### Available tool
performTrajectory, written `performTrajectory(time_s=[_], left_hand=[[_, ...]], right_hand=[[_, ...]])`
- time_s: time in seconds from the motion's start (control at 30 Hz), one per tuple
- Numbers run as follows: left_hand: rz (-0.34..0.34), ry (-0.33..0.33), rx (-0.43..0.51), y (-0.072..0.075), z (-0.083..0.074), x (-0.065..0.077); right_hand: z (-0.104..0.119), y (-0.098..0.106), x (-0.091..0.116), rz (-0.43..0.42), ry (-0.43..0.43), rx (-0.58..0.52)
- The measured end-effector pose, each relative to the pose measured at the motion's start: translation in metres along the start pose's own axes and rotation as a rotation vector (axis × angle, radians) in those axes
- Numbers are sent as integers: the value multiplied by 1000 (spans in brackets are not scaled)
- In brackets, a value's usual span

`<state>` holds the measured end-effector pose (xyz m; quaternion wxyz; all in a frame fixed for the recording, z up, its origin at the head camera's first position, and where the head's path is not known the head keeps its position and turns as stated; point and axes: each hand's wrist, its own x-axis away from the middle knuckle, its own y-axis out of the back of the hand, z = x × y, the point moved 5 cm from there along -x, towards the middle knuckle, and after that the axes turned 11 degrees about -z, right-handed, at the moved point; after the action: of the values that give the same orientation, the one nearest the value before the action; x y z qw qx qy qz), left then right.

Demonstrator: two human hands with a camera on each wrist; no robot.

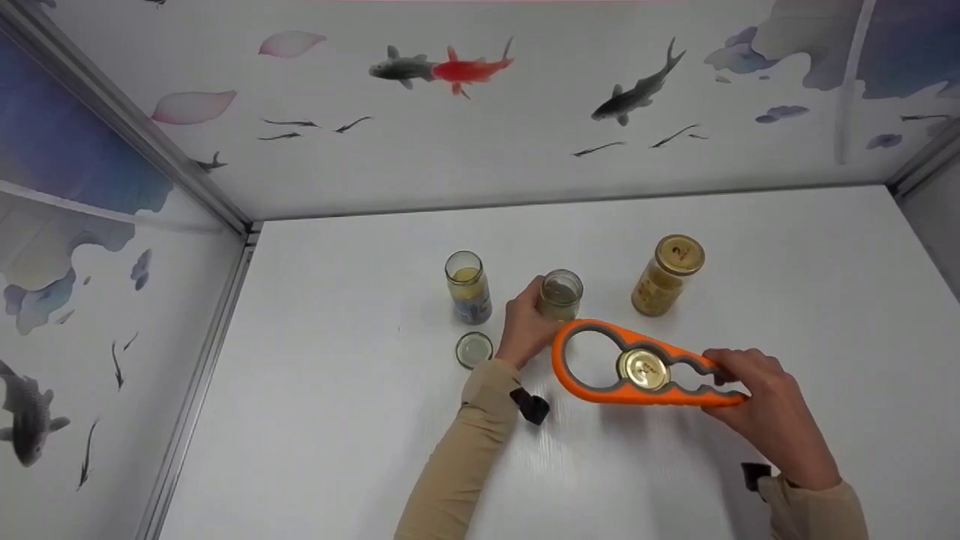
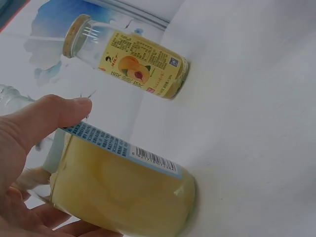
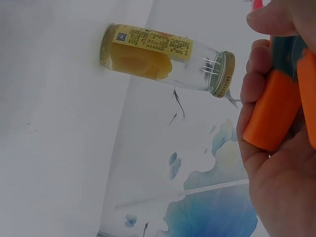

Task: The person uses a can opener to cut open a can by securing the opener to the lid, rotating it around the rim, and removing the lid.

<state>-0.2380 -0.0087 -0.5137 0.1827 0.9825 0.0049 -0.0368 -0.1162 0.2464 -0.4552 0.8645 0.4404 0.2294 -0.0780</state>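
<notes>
My left hand (image 1: pixel 523 328) grips an uncapped glass jar (image 1: pixel 561 291) near the middle of the table. In the left wrist view this jar (image 2: pixel 123 192) has pale yellow contents and a blue label, with the thumb across its front. To the right, my right hand (image 1: pixel 780 416) holds an orange jar opener (image 1: pixel 600 394) with grey inner edges by its handle ends. A gold lid (image 1: pixel 646 370) sits in the opener's middle opening, above the table and apart from the jar. The right wrist view shows fingers curled round the orange handle (image 3: pixel 274 113).
Left of the held jar stands another uncapped jar (image 1: pixel 471 300) with yellow contents. A loose lid (image 1: pixel 474 349) lies in front of it. At the right stands a yellow-labelled jar (image 1: pixel 660 285) with its gold lid on. Printed panels border the white table (image 1: pixel 337 420) at the back and left.
</notes>
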Motion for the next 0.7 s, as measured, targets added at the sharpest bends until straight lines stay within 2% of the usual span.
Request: performTrajectory(time_s=[0.17,0.4,0.57,0.7], left_hand=[[1,28,0,-3,4,-3],[-51,-39,-47,-11,4,-10],[-99,-51,-38,-14,5,-13],[-107,-40,-21,-15,7,-17]], right_hand=[[-2,-1,2,2,-14,0],[0,-3,4,-3,-13,7],[0,-4,4,5,-20,12],[0,-3,4,2,-30,25]])
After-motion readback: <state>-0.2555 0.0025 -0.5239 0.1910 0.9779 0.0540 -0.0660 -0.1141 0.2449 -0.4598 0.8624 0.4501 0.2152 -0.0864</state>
